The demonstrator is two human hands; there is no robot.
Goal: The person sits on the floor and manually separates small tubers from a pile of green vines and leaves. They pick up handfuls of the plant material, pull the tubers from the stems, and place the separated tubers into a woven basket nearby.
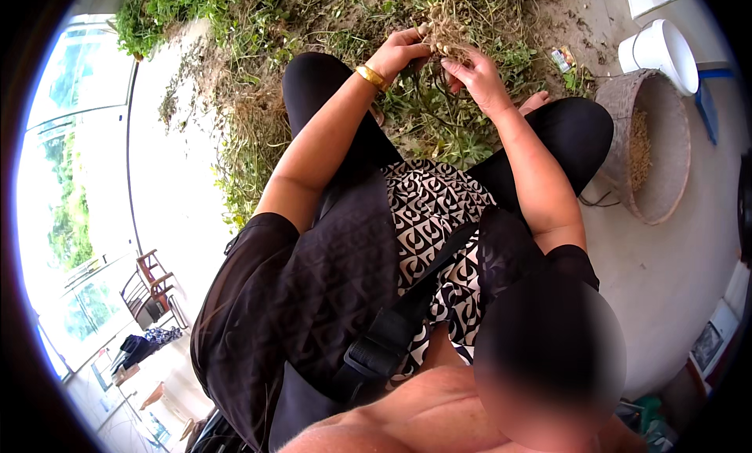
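Note:
An uprooted peanut plant [447, 37], with tangled tan roots and pale pods, is held up in front of my knees. My left hand [402, 50], with a gold bracelet [372, 77] at its wrist, pinches the root cluster from the left. On the other side, my right hand [479, 80] has its thumb and fingers closed at the lower edge of the same roots. Dark stems hang below, between my hands. The fingertips are partly hidden among roots and pods, so I cannot tell which pods they touch.
Pulled peanut plants [258, 24] cover the soil-strewn floor ahead and to the left. At right, a woven basket [617, 141] lies tilted with peanuts [640, 150] inside, beside a white bucket [652, 53]. A small colored packet [563, 59] is on the floor. Wooden chairs [154, 282] stand far left.

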